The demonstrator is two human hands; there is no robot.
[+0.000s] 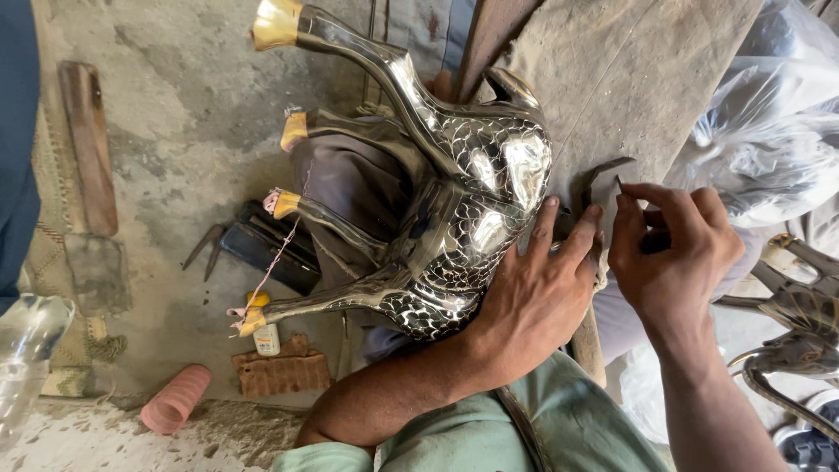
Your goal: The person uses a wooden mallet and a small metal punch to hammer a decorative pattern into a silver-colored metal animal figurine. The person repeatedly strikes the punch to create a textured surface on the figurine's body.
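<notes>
A shiny metal animal figure (454,192) lies across the person's lap with its four legs pointing away to the left. The body is polished to a mirror finish and covered with an engraved scale pattern, and it reflects bright patches of light. Each of the four legs ends in a foot wrapped in yellowish tape (276,23), with bits of pink string hanging from some of them.

The left hand (533,293) lies against the lower side of the figure's body, its fingers spread and pressed along the metal, steadying it rather than closing around it. The right hand (669,249) is just beside it, to the right, its fingers curled and pinched on a small dark metal piece (603,179) that juts out next to the figure's body. Whether that piece is joined to the figure cannot be told.

A worn board (629,70) slants behind the figure. On the concrete floor (175,131) to the left lie one pink ribbed tube (177,399), one small bottle with a yellow cap (265,332), one piece of brick (281,369) and one flat rusty bar (87,144). A clear plastic bag (769,122) sits at the upper right, and further dark metal parts (800,315) lie at the right edge.
</notes>
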